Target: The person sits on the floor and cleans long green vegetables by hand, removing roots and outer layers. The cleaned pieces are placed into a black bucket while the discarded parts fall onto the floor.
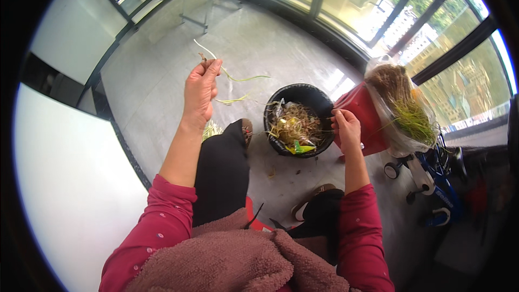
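My left hand [198, 89], raised over the floor, pinches a slender green-and-white plant stalk [206, 49], probably a spring onion. A brownish end pokes out above the fingers, and green leaf tips trail to the right. Beside the right rim of a black bin [322, 99], my right hand [348, 127] has thumb and fingers pinched together; a thin, faint strand seems to show at the fingertips. Dry plant scraps [298, 123] and bits of plastic wrapping lie inside the bin. Pale stalks [211, 129] on the floor are partly hidden behind my left leg.
A red container [357, 99] stands right of the bin. Against it, a clear plastic bag [379, 107] holds rooted green stalks [413, 123]. Further right is a blue wheeled frame [444, 200]. A folding stand [206, 4] is at the back, a white cabinet [77, 150] at left.
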